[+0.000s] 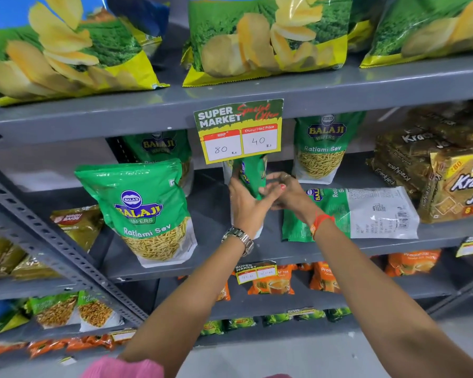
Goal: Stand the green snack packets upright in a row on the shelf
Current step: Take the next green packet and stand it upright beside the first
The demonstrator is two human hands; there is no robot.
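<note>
- Between the two hands, under the hanging price card (238, 130), a green packet (253, 175) stands on its base with its long axis vertical, turned edge-on to the camera.
- Left hand (246, 205) cups its near side with open fingers; right hand (281, 190) presses the other side, fingers loosely curled. How firmly either grips is hard to tell, since the card hides the packet's top.
- Just right of the right wrist, a fallen packet (350, 214) lies flat, long axis across the shelf (219, 257); the right hand is nearer it.
- Upright already: front-left packet (145, 211), back-left packet (159, 148), back-right packet (322, 148).
- Bare shelf shows between the held packet and the front-left one.
</note>
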